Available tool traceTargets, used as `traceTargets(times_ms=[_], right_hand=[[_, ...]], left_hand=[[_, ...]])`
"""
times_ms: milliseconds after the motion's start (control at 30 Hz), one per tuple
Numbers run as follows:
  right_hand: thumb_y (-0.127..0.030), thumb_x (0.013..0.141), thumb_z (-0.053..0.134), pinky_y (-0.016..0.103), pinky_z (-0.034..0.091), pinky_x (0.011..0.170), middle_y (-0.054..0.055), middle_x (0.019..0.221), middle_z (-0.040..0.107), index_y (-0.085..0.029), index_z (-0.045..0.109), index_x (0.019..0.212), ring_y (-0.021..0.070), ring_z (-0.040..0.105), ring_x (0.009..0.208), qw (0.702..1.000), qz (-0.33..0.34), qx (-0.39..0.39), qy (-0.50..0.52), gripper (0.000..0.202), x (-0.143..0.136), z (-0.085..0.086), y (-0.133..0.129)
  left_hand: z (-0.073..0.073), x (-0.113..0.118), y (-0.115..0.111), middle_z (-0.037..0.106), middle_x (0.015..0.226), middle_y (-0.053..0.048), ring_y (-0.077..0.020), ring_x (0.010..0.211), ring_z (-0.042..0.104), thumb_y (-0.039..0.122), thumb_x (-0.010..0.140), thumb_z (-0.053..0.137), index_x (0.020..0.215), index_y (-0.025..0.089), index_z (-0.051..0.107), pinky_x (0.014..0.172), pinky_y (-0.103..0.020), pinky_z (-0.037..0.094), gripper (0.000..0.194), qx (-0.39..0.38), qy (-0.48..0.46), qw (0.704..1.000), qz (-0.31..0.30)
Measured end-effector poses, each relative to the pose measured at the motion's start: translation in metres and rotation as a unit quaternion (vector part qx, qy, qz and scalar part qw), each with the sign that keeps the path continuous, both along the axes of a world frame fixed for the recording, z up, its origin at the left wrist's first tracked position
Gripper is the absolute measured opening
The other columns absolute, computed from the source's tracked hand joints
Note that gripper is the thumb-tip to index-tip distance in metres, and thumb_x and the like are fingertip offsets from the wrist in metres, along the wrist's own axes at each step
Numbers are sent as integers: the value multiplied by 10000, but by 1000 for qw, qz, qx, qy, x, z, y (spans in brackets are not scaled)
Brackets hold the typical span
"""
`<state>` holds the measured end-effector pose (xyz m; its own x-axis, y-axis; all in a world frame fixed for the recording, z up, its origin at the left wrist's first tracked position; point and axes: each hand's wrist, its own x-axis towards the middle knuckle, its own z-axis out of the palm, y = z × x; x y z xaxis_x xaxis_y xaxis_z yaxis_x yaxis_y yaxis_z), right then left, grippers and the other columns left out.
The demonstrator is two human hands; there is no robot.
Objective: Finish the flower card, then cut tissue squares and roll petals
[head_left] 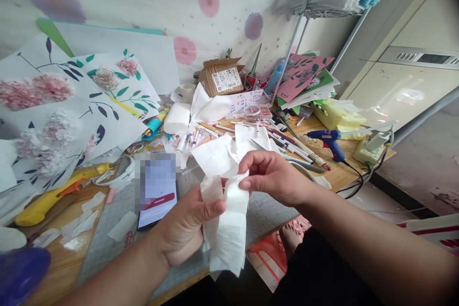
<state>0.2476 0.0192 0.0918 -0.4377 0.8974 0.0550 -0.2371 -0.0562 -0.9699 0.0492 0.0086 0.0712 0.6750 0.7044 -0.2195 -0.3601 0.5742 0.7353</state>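
A folded white tissue paper (pixel 229 232) hangs between my two hands, over the front edge of the table. My left hand (pixel 195 220) is closed on its left side, with the thumb on top of a small folded layer. The thumb and fingertips of my right hand (pixel 268 177) pinch the tissue's upper right corner. Behind the hands lie loose white sheets (pixel 215 155). A phone (pixel 158 191) with a lit screen rests on the grey cutting mat (pixel 103 248), left of my left hand.
A blue glue gun (pixel 328 141) lies at the right beside a power strip (pixel 371 148). Pens (pixel 290 146) and a cardboard box (pixel 222 78) are at the back. Flower pictures (pixel 53 119) stand at the left, above a yellow tool (pixel 53 196).
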Motion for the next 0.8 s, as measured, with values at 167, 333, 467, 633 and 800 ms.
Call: traceTargets(times_ms=[167, 333, 467, 633, 800], right_hand=[[-287, 736, 760, 226, 500, 494, -43, 615, 607, -168, 572, 781, 97, 597, 493, 998, 18, 17, -64, 227, -13, -6, -2], [-164, 738, 728, 246, 483, 546, -27, 727, 570, -176, 599, 768, 103, 587, 565, 966, -84, 108, -219, 133, -25, -11, -5], [-91, 671, 784, 317, 496, 811, 22, 920, 589, -178, 657, 716, 159, 605, 870, 929, -140, 211, -270, 160, -29, -14, -4], [-102, 683, 780, 382, 479, 917, 42, 995, 660, -189, 637, 725, 200, 627, 994, 921, -131, 265, -255, 172, -31, -9, -6], [-142, 747, 693, 257, 532, 559, -17, 846, 669, -193, 551, 736, 93, 633, 512, 959, -30, 165, -229, 151, -31, 3, -11]], left_hand=[[0, 2, 0, 669, 864, -45, -168, 777, 638, 317, 557, 935, 1075, 186, 638, 671, -224, 499, 612, -18, 10, 1000, 16], [4, 4, -3, 647, 872, -27, -178, 783, 647, 307, 488, 964, 1073, 196, 593, 726, -264, 516, 701, -25, 12, 999, 29], [7, 6, -6, 664, 967, -35, -182, 796, 667, 142, 595, 898, 1233, 244, 504, 765, -297, 518, 757, 0, 54, 997, 47], [6, 6, -9, 677, 893, 6, -177, 776, 682, 28, 712, 720, 1369, 304, 392, 787, -324, 518, 784, 34, 85, 994, 52], [6, 2, -9, 683, 814, 14, -174, 730, 685, 42, 745, 652, 1422, 335, 293, 717, -272, 506, 820, 59, 71, 995, 31]])
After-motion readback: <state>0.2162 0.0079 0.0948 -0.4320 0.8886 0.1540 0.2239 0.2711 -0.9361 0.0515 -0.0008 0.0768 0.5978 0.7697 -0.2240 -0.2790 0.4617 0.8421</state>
